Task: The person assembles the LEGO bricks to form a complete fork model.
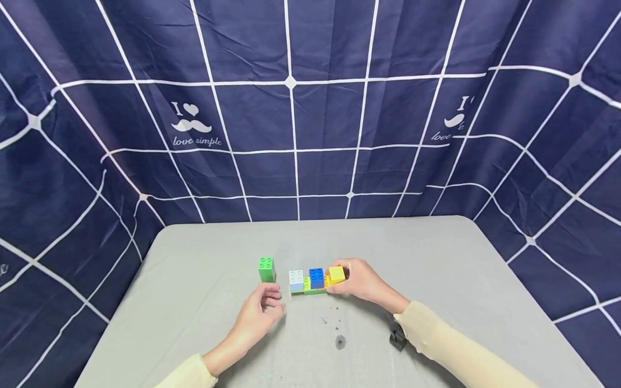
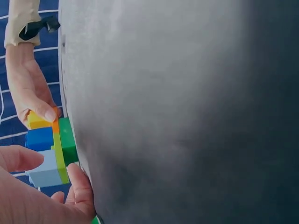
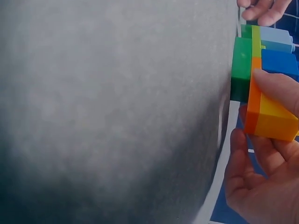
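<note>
My right hand [image 1: 361, 280] grips the right end of a toy brick assembly, its thumb on the orange brick [image 3: 253, 98] and the yellow brick [image 3: 278, 119]. A blue brick [image 1: 316, 277] and a light blue brick [image 1: 296, 279] sit on top, above a lime brick [image 2: 59, 158]. Underneath is a green brick [image 3: 241, 70]. My left hand [image 1: 257, 312] hovers left of the assembly with loosely bent fingers and a gap between thumb and fingertips, holding nothing. Just beyond it a tall green brick stack [image 1: 267, 270] stands upright, apart from the assembly.
The grey table [image 1: 204, 253] carries dark specks and a round dark spot [image 1: 340, 342] near the front. A small black device [image 1: 398, 338] is at the right sleeve. Dark blue curtain [image 1: 320, 118] with white lines hangs behind and along both sides.
</note>
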`<act>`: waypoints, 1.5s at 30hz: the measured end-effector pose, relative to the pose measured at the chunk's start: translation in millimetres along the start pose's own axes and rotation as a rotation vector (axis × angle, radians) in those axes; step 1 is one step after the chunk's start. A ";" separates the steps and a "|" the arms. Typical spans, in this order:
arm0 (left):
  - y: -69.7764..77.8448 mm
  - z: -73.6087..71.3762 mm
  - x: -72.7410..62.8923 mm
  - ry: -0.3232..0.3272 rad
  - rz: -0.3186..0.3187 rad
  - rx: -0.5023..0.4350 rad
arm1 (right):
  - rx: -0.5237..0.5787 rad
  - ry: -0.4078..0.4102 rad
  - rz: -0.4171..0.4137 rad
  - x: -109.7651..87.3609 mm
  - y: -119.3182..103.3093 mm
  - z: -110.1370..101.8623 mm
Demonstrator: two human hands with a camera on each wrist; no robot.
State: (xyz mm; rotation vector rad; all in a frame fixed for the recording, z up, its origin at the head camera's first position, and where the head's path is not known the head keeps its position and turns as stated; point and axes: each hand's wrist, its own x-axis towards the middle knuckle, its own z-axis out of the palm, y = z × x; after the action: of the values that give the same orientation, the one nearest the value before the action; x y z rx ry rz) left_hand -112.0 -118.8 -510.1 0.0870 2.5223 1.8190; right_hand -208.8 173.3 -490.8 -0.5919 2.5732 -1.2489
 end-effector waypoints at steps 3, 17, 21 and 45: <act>-2.1 -6.4 -2.3 0.013 -0.030 -0.007 | 0.008 -0.003 -0.007 -0.2 0.6 0.2; -7.3 -35.8 4.9 0.102 -0.094 -0.075 | 0.035 -0.008 -0.013 0.1 3.3 0.0; -8.6 -42.3 9.1 0.085 -0.095 -0.075 | 0.034 -0.009 -0.017 -0.3 3.4 0.0; -6.3 -48.9 52.6 -0.002 -0.061 -0.113 | 0.038 -0.006 0.000 0.0 1.6 -0.3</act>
State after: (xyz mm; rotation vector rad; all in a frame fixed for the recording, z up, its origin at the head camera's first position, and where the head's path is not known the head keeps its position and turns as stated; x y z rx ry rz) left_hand -167.4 -163.8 -500.2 0.0082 2.3870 1.9315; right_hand -209.4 174.3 -491.9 -0.5878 2.5392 -1.2908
